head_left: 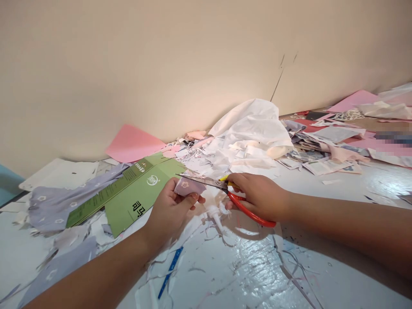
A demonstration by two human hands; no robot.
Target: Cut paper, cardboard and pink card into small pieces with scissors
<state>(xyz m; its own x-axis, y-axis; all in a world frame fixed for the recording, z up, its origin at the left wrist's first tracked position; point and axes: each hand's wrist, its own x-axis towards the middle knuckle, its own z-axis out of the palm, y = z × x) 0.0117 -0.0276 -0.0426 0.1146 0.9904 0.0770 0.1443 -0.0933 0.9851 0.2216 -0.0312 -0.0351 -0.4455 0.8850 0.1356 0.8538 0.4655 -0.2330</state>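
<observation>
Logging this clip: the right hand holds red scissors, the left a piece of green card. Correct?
No: the head view shows the left hand holding lilac paper, not green card, which lies beside it. The right hand does hold the red scissors.

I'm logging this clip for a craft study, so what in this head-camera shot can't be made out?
Head view:
- Red-handled scissors: part of the grip is hidden by the right hand.
- Lilac printed paper: its lower part is hidden by the left hand.
- Green carton: the side print is too small to read.
- Far-right paper pile: one patch is blurred out.
- Blue object: cut off by the left edge.
</observation>
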